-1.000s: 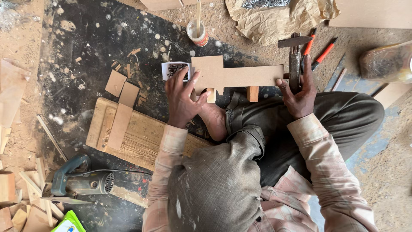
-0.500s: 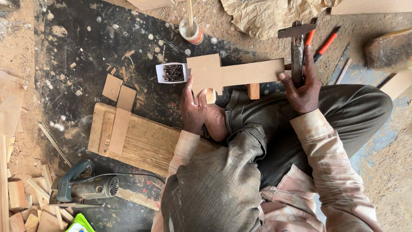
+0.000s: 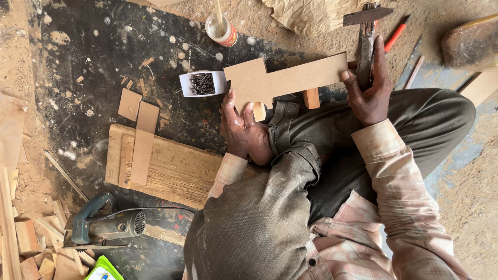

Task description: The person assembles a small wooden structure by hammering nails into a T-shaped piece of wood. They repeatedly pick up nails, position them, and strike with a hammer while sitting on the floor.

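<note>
Item, floor (image 3: 104, 46): dark, stained patch strewn with chips and sawdust, sandy ground at its edges. Item, slatted wooden board (image 3: 171, 168): lying flat near the middle of the floor, with a thin fibreboard strip (image 3: 141, 157) resting across its left end. Item, cross-shaped fibreboard panel (image 3: 282, 80): held level above the person's knee, toward the floor's far edge, with small wood blocks (image 3: 311, 97) showing beneath it. Item, electric power tool (image 3: 106, 225): grey-green, lying at the near left among offcuts. Item, right hand (image 3: 369, 93): grip closed round the handle of a hammer (image 3: 366, 39), thumb tip touching the panel's right end; hammer head lies toward the far edge. Item, left hand (image 3: 239, 127): fingers loosely extended and apart, tips touching the panel's underside at its left part, clamped on nothing. Item, small white container of dark nails (image 3: 202, 83): on the floor just beside the panel's left end. Item, small pot with a stick (image 3: 220, 28): at the far edge. Item, two square fibreboard offcuts (image 3: 138, 110): just beyond the slatted board. Item, red pencil (image 3: 397, 35): far right, near the hammer.
</note>
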Available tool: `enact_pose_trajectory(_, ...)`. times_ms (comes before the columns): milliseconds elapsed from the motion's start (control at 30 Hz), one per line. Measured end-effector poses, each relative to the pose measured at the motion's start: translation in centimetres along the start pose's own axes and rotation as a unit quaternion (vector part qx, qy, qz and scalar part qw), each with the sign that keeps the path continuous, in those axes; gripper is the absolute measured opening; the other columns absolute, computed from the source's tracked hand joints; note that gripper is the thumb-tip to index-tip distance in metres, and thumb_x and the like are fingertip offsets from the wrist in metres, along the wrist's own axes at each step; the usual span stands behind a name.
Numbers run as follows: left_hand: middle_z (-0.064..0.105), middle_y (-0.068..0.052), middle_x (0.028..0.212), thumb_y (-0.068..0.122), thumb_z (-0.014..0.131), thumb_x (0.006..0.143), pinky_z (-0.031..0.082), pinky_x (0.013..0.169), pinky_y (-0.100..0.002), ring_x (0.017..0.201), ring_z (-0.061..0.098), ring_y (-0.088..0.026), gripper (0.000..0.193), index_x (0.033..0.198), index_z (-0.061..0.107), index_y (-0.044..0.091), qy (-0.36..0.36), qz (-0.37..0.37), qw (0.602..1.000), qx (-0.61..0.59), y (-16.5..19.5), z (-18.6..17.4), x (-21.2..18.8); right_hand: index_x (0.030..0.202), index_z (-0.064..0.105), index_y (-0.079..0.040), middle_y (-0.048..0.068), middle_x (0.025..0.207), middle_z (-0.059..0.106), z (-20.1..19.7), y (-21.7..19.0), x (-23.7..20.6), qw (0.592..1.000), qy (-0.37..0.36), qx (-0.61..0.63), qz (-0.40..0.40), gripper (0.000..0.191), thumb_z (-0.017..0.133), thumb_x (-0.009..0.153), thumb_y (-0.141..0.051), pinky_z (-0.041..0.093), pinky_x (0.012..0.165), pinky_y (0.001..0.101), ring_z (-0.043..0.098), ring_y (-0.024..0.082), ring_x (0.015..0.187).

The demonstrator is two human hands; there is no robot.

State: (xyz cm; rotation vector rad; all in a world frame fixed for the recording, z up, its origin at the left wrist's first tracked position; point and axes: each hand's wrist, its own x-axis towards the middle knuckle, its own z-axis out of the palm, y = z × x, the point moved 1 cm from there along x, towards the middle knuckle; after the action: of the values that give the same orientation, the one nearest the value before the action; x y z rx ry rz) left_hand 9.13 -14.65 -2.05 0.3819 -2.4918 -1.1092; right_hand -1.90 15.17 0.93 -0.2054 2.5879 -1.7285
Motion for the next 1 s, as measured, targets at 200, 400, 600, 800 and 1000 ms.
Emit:
enact_pose_trajectory(200,0.063,-0.023,0.14,0.03,0.07,0.102,0.056,0.104,-0.042,0.126,0.067,-0.035,0.052,0.138,0.051,-0.001,-0.019,-0.042,0.998,-0.041,-0.3,-0.1,-0.2,0.168,0.023,-0.002,0.015,0.116,0.074,-0.1,0.2,0.0,1.0,0.001,-0.015,-0.005,0.083,0.081,0.113,-0.028,0.065,0.087,0.0331,0.076,0.019,0.101)
enact_pose_trajectory(400,0.056,-0.027,0.149,0.03,0.064,0.107,0.052,0.112,-0.043,0.135,0.061,-0.036,0.048,0.138,0.048,-0.002,-0.038,-0.052,0.992,-0.107,-0.6,-0.3,-0.6,0.168,0.021,-0.001,0.014,0.115,0.075,-0.4,0.2,0.0,1.0,-0.006,-0.008,0.002,0.084,0.079,0.113,-0.027,0.063,0.087,0.0322,0.074,0.018,0.097)
enact_pose_trajectory(600,0.052,-0.029,0.152,0.029,0.062,0.108,0.051,0.114,-0.043,0.139,0.057,-0.036,0.046,0.137,0.047,-0.004,-0.046,-0.07,0.986,-0.141,-0.9,0.2,-1.0,0.168,0.021,-0.002,0.014,0.116,0.074,-0.6,0.2,0.0,1.0,-0.004,0.001,0.006,0.083,0.078,0.113,-0.026,0.064,0.091,0.0344,0.074,0.018,0.099)
enact_pose_trajectory(800,0.057,-0.029,0.147,0.029,0.063,0.106,0.052,0.111,-0.044,0.135,0.06,-0.037,0.051,0.14,0.049,-0.006,-0.044,-0.075,0.991,-0.1,0.0,0.0,-0.6,0.171,0.022,-0.003,0.015,0.125,0.072,-0.8,0.1,0.2,1.0,0.003,0.03,0.01,0.085,0.078,0.11,-0.021,0.063,0.097,0.0361,0.072,0.021,0.11)
enact_pose_trajectory(1000,0.059,-0.027,0.133,0.023,0.063,0.105,0.057,0.099,-0.044,0.122,0.064,-0.037,0.046,0.139,0.054,-0.008,0.003,0.0,0.998,0.063,5.1,-1.6,1.0,0.166,0.026,-0.001,0.018,0.131,0.068,-1.7,-1.1,0.8,0.999,0.018,0.025,0.031,0.082,0.077,0.105,-0.019,0.059,0.101,0.0357,0.071,0.022,0.115)
